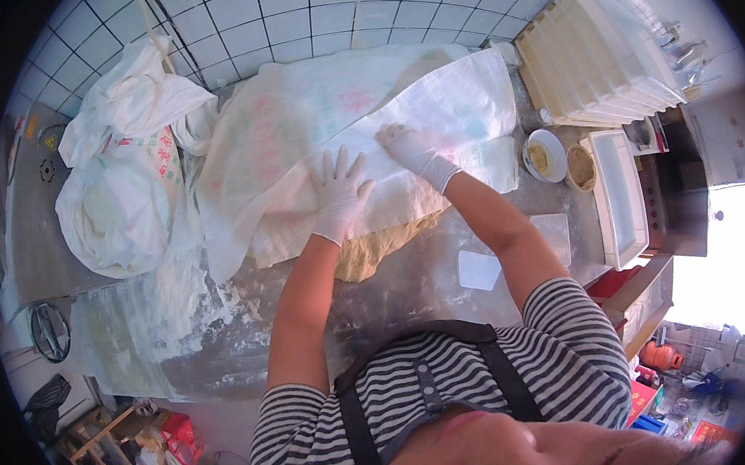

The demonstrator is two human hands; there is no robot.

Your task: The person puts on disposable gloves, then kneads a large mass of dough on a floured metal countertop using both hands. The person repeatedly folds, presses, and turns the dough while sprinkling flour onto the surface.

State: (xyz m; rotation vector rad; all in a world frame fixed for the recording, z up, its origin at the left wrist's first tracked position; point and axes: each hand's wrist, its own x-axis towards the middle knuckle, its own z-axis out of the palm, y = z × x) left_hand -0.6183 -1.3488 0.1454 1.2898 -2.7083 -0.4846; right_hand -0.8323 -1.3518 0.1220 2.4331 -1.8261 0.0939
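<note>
My left hand (345,192), in a white glove, lies with its fingers spread on a white woven plastic sheet (467,106). My gloved right hand (413,153) rests farther over on the same sheet, its fingers bent; whether they pinch the cloth is hard to tell. The sheet, printed with faded red and green marks, is layered in folds across the worktable (408,282). From under its near edge sticks out a yellowish mass that looks like dough (374,252). The rest of that mass is hidden.
A flour sack (118,211) stands at left beside spilled flour (190,316). On the right are a white scraper (479,269), a bowl (545,155), a round brown container (580,167), a plastic tray (619,196) and stacked trays (594,61). A tiled wall (280,22) bounds the back.
</note>
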